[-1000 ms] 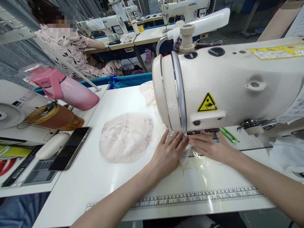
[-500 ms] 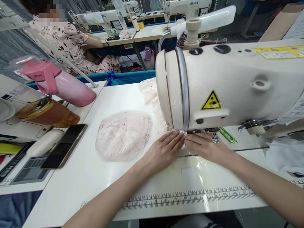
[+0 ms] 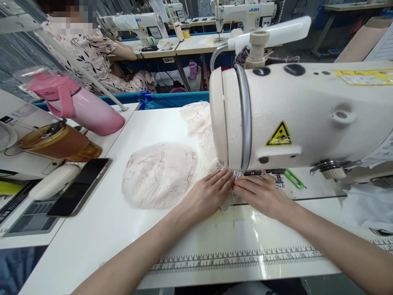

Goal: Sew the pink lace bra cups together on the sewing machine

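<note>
Pale lace [image 3: 206, 141] runs beside the sewing machine [image 3: 307, 110] to the left hand [image 3: 211, 190] and right hand [image 3: 262, 196], fingers outstretched (whether they pinch it, I cannot tell), and uneven pressure from them could pucker or skew it.

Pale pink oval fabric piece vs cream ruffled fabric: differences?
The pale pink oval fabric piece lies fairly flat; the cream ruffled fabric is bunched. The oval piece's outline shows nearly whole; the ruffled fabric is partly hidden by the off-white sewing machine head. Both are pale, on the white tabletop.
</note>
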`<state>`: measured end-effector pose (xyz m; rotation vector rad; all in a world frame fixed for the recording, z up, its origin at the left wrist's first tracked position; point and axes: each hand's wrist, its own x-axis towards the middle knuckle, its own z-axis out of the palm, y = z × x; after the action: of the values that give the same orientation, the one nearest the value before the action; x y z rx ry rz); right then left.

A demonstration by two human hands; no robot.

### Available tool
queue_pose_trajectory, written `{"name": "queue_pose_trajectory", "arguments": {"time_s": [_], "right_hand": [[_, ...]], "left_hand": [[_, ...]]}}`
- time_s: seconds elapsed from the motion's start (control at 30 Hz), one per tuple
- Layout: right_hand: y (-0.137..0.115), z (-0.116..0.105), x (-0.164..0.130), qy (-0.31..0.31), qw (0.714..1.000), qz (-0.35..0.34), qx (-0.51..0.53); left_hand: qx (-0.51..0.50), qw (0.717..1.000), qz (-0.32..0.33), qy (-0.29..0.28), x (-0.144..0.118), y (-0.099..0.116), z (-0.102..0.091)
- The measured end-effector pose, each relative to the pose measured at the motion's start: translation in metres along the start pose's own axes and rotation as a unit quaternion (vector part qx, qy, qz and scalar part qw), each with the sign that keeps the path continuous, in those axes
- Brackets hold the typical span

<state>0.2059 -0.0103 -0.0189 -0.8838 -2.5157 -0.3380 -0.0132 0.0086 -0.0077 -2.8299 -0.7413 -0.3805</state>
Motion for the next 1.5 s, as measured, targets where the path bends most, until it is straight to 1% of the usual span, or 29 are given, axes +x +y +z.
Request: {"name": "queue_pose_trajectory", "arguments": {"time_s": [0.17,0.5,0.87,1.03,1.13,1.3,1.4,1.5], "right_hand": [[0.002,0.002,-0.002,0.007,1.000,-0.001,-0.003],[0.004,0.004,-0.005,0.012,1.000,0.005,-0.004],[0.006,-0.002,-0.008,-0.002,1.000,0.007,-0.019],[0.011,-0.005,-0.007,0.010,1.000,0.017,-0.007],[0.012,-0.010,-0.004,0.003,1.000,0.023,0.005],[0.013,-0.017,0.001,0.022,0.998,0.049,-0.029],[0.016,-0.014,-0.003,0.019,0.999,0.043,-0.022],[0.020,-0.008,-0.009,-0.002,0.999,0.041,0.018]], "left_hand": [[-0.013,0.999,-0.022,-0.029,0.000,0.004,-0.002],[-0.013,0.997,-0.066,-0.045,0.001,0.016,-0.001],[-0.004,0.995,-0.098,-0.033,0.003,0.027,0.001],[-0.003,0.995,-0.103,-0.014,0.002,0.031,0.002],[0.005,0.994,-0.108,-0.005,0.002,0.032,0.000],[-0.002,0.994,-0.112,-0.007,0.004,0.030,0.000],[0.001,0.993,-0.115,-0.007,0.004,0.029,0.001],[0.006,0.993,-0.115,-0.009,0.005,0.028,0.002]]}}
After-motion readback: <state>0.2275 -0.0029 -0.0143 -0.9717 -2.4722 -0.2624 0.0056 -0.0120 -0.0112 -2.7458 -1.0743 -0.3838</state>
